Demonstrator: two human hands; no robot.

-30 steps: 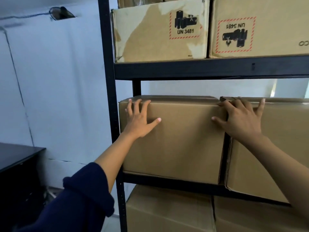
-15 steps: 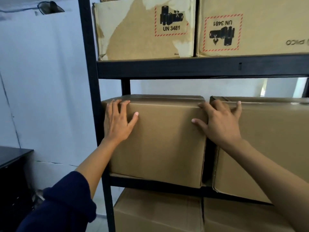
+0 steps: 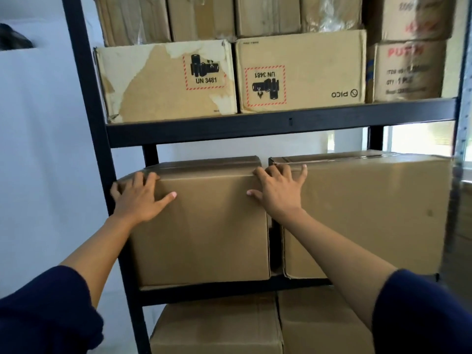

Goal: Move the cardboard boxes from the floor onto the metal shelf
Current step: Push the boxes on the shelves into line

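Both hands are flat on the plain cardboard box (image 3: 204, 226), which sits on the middle level of the black metal shelf (image 3: 281, 123). The left hand (image 3: 139, 198) is spread open at the box's upper left corner, about nine o'clock from the box's centre, palm on the front face, fingers splayed and curling onto the top edge, the outermost finger against the shelf's upright. The right hand (image 3: 279, 190) is open too, at two o'clock from the box's centre, palm over the upper right corner, fingertips reaching across the narrow gap onto the neighbouring larger box (image 3: 370, 218). Neither hand grips anything; they are pressed flat. The box stands upright, its base on the shelf board, just beside the larger box at three o'clock. At twelve o'clock, one level up, there is a torn box marked UN 3481 (image 3: 166, 80) and a box printed PICO upside down (image 3: 301, 72). At six o'clock, more boxes (image 3: 217, 328) fill the level below.
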